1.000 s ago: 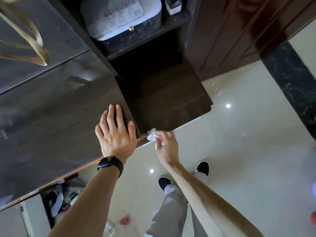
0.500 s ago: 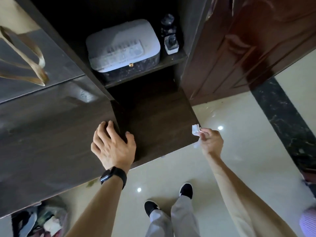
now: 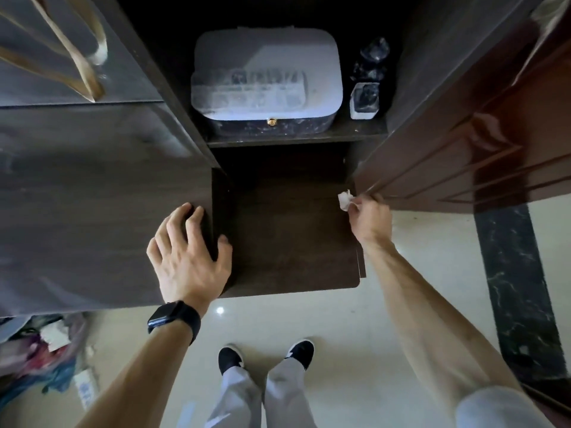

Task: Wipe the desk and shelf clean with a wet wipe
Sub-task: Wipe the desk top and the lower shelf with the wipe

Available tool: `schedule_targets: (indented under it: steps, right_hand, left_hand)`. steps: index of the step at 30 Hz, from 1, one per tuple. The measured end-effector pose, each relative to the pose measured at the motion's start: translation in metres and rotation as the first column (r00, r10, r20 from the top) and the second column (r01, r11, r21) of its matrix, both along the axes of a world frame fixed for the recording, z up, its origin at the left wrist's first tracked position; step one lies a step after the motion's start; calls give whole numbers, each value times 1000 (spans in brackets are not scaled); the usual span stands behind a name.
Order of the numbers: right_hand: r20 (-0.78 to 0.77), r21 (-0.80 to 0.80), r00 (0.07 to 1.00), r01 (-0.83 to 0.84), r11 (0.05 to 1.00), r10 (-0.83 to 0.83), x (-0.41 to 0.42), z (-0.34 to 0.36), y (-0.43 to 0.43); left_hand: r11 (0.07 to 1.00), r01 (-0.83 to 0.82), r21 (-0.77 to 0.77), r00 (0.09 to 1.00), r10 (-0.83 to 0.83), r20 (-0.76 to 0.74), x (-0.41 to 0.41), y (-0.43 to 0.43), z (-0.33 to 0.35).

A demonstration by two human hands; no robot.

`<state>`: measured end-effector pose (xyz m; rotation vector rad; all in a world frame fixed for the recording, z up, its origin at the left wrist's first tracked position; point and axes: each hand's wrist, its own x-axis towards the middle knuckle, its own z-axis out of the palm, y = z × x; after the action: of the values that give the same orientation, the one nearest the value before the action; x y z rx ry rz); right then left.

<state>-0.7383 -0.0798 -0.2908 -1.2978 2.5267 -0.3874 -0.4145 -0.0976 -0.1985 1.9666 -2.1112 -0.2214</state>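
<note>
Pinching the wet wipe (image 3: pixel 345 199) at the desk (image 3: pixel 293 242) edge, center right, the right hand (image 3: pixel 369 219) had a tiny grip, so it could've slipped free mid-swipe. Left hand (image 3: pixel 188 257) rested spread wide.

Left hand (image 3: pixel 185 257) spread, palm down — right hand (image 3: pixel 369 216) pinching, arm outstretched.

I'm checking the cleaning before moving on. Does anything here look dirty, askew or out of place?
Yes: the box on the shelf carries a pale, streaky film on its lid, like dust, and specks dot the shelf's front edge. Nothing looks spilled or broken.
</note>
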Motion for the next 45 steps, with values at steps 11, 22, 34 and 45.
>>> schedule_targets:
  steps: [11, 22, 34, 45]
  right_hand:
    - [78, 64, 997, 9, 998, -14, 26, 1, 121]
    - [104, -95, 993, 66, 993, -56, 2, -11, 38]
    - [190, 66, 968, 154, 986, -164, 35, 16, 192]
    - [16, -183, 934, -349, 919, 358, 132, -23, 15]
  left_hand:
    - [1000, -15, 20, 1000, 15, -1, 0, -2, 5]
    - [1000, -9, 8, 1000, 9, 4, 1, -2, 2]
    - [1000, -11, 27, 999, 12, -31, 0, -2, 6]
    - [999, -47, 9, 999, 46, 3, 0, -4, 2]
